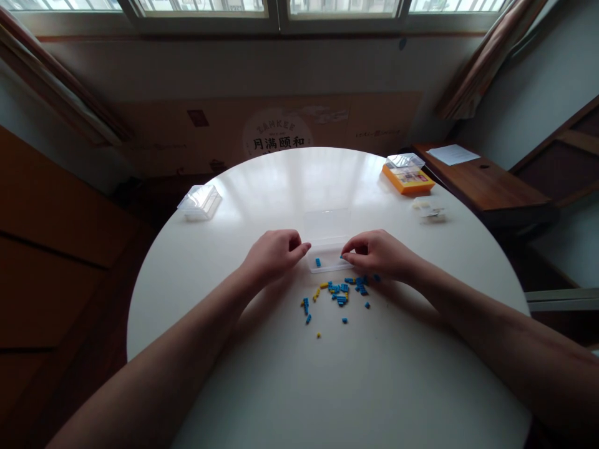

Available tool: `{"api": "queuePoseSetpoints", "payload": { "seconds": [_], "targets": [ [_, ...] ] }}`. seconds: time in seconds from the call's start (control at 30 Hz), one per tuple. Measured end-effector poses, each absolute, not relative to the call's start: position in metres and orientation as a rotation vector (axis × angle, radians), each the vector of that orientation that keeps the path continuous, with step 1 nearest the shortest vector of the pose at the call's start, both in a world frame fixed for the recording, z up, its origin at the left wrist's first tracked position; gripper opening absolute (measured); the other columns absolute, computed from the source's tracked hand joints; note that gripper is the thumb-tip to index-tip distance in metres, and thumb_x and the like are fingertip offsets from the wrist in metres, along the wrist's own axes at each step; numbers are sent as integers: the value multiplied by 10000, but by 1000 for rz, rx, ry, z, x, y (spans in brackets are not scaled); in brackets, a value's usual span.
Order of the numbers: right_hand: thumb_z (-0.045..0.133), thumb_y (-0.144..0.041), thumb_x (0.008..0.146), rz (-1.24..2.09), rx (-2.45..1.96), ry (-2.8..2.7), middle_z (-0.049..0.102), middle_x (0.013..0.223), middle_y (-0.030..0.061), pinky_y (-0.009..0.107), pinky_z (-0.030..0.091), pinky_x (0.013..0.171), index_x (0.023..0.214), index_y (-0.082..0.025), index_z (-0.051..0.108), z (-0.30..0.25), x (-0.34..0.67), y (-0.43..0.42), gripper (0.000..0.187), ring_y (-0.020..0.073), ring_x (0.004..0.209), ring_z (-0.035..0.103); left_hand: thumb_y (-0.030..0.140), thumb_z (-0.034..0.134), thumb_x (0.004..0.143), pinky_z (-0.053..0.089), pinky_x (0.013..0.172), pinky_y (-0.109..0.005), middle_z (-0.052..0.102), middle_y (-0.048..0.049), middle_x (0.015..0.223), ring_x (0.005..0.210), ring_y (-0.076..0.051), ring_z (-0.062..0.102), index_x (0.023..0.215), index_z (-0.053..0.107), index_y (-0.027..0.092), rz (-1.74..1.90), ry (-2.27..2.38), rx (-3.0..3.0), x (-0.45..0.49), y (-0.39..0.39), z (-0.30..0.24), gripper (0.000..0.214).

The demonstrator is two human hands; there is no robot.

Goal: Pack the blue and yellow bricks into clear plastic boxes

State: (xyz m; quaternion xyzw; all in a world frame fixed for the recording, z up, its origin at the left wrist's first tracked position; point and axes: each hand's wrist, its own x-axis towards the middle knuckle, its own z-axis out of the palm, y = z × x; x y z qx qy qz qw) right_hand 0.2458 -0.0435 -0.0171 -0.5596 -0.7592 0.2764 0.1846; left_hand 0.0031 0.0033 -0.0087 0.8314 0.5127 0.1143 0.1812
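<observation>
A small clear plastic box (326, 269) lies before me with its lid (327, 219) folded back. One blue building brick (317, 262) rests inside, toward the left end. My left hand (276, 254) is beside the box's left end, fingers curled in and thumb pointing at its edge; nothing shows in its grasp. Over the right end, my right hand (374, 252) pinches a tiny blue brick (341, 256) between thumb and fingertips. Loose blue bricks (340, 300) and yellow bricks (324, 285) are scattered just in front of the box. A single yellow piece (319, 335) lies closest to me.
On the round white table (281, 399), a clear case (202, 202) stands at the left edge. An orange box (408, 178) with a clear case on top is at the far right, near a small clear packet (429, 211). A wooden desk (496, 184) adjoins the right side.
</observation>
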Motion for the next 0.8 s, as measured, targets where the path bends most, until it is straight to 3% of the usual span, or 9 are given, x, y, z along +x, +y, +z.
{"api": "queuePoseSetpoints", "payload": {
  "seconds": [0.23,0.5,0.8],
  "targets": [
    [574,-364,816,804,-1631,-2163,613,675,6,167,346,525,872,-180,744,-14,248,-46,257,53,555,489,427,453,862,343,531,-280,682,-37,748,642,-183,562,741,679,214,159,1424,2449,13,-4,-10,333],
    [583,-351,836,444,-1659,-2200,607,860,34,197,386,661,900,-243,758,-17,236,-49,216,81,711,533,390,447,865,335,537,-276,675,-32,737,653,-182,562,712,654,218,186,1363,2523,16,-9,-12,310],
    [575,-333,833,486,-1690,-2277,637,848,26,204,355,643,876,-244,752,-14,228,-51,203,96,732,551,399,450,870,338,535,-275,693,-33,786,680,-189,580,727,659,220,178,1356,2511,16,-9,-12,310]
  ]
}}
